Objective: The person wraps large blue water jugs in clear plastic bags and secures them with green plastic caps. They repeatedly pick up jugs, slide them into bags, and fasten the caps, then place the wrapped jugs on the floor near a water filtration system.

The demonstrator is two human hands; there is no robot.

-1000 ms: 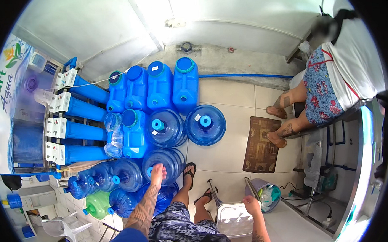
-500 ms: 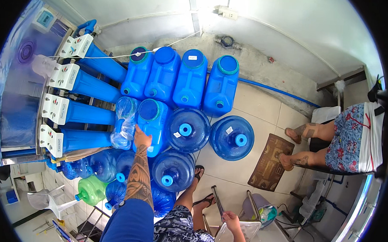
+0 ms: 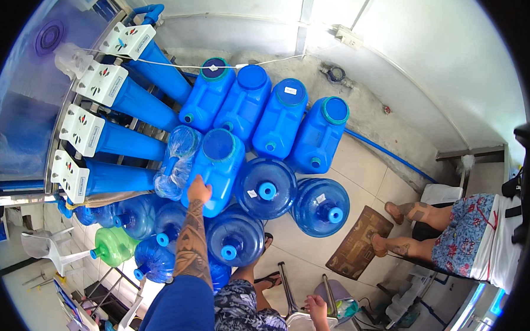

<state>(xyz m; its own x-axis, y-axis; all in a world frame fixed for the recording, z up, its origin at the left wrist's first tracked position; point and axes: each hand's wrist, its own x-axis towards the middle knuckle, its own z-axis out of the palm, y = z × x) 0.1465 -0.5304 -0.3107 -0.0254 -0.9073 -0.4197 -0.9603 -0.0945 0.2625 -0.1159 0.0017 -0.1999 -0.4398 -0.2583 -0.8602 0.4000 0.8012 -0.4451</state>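
My left hand (image 3: 199, 190) reaches out from a blue sleeve. Its fingers are bunched over the lower end of an upright blue water jug (image 3: 219, 149) with a wide round cap, where they hide the small spout. Beside that jug stands another blue jug wrapped in clear plastic (image 3: 177, 161). Round blue water bottles (image 3: 266, 188) with light-blue caps stand close by, one of them (image 3: 236, 234) right by my forearm. My right hand (image 3: 316, 308) is raised over a metal-legged stool (image 3: 305, 327), its fingers curled in with nothing visible in them.
Several more capped jugs (image 3: 282, 116) line the back, next to blue filter housings (image 3: 122, 180). A green bottle (image 3: 115, 246) lies left. At right, a person in floral shorts (image 3: 463, 233) sits near a brown mat (image 3: 360, 243). A thin white cable (image 3: 216, 67) crosses the jugs.
The view has turned, shifting the scene in the picture. My left hand has moved from the gap beside the wrapped jug onto the lower end of the unwrapped jug. My right hand stays near the stool.
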